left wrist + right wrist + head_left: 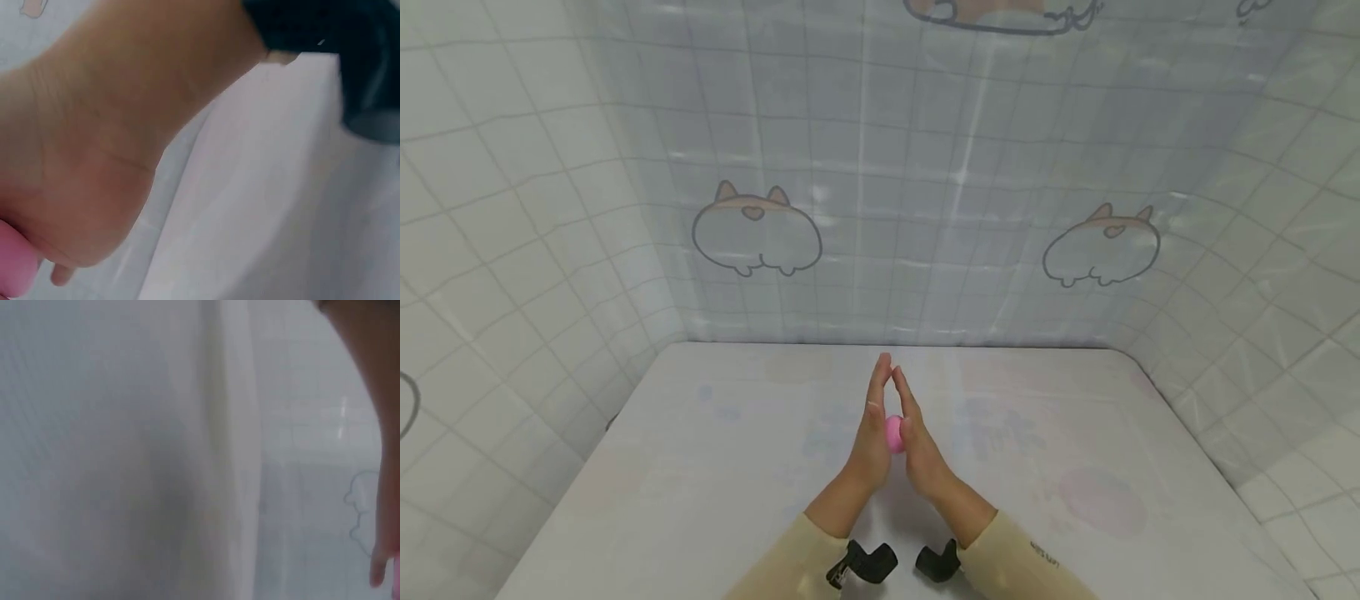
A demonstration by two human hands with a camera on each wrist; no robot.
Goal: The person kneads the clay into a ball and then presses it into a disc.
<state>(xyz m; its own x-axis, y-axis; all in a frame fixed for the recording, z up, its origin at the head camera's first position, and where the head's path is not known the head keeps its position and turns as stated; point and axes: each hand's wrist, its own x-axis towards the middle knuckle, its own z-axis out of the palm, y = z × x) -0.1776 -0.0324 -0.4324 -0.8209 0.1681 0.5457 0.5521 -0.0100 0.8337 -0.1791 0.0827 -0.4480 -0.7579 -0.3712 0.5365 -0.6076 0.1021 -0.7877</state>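
Note:
Between two upright palms, a smooth pink ball [894, 434] is sandwiched above the white tabletop. The left hand [872, 437] presses on it from one side with straight fingers pointing away from the body. From the other side the right hand [923, 446] presses against it, its fingers also straight and leaning in, so the fingertips of both hands come together at the top. Part of the pink ball [15, 262] shows at the lower left corner in the left wrist view, under the heel of a palm. Only a pink sliver appears at the right edge in the right wrist view.
The white table [715, 467] carries faint coloured prints. Behind it hangs a grid-patterned sheet [925, 208] with corgi drawings, and similar sheets line both sides. Black wrist mounts [874, 563] sit at the cuffs of the beige sleeves [1022, 560].

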